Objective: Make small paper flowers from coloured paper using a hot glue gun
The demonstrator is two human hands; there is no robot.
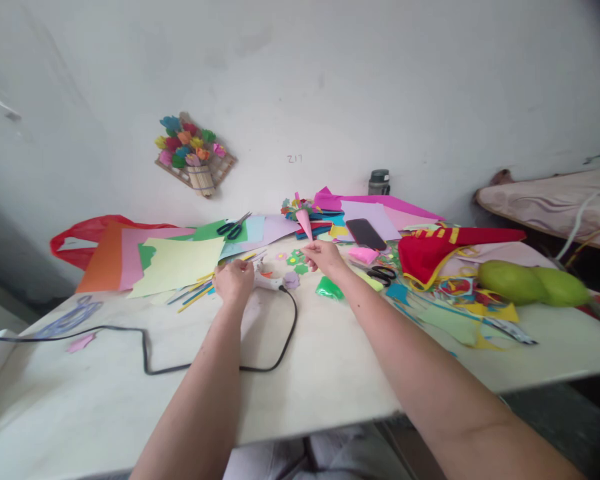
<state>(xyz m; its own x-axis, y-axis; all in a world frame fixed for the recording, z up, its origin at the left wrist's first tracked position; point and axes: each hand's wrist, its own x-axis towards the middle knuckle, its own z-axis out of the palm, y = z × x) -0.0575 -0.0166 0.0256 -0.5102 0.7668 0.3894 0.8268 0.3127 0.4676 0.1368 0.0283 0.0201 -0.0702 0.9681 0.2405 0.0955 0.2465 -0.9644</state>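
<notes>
My left hand [234,280] is closed, its fingers curled together at the left end of a white glue gun [269,284]. Whatever it pinches is too small to make out. My right hand [323,259] is closed too, thumb and fingertips pressed together over green paper flowers [295,259]; I cannot make out what is between them. Just behind it is a pink paper cone [305,223] topped with small colourful flowers, its tip close to my fingers. A purple paper flower [292,279] lies beside the glue gun. Yellow and blue strips [196,293] lie left of my left hand.
A black cord [145,353] loops across the table front. Coloured sheets [180,265] with scissors [234,228] spread at back left. At right are a phone [366,234], black-handled scissors [381,274], a green packet [329,289], red cloth [430,253], paper scraps and a green cushion-like object [533,283].
</notes>
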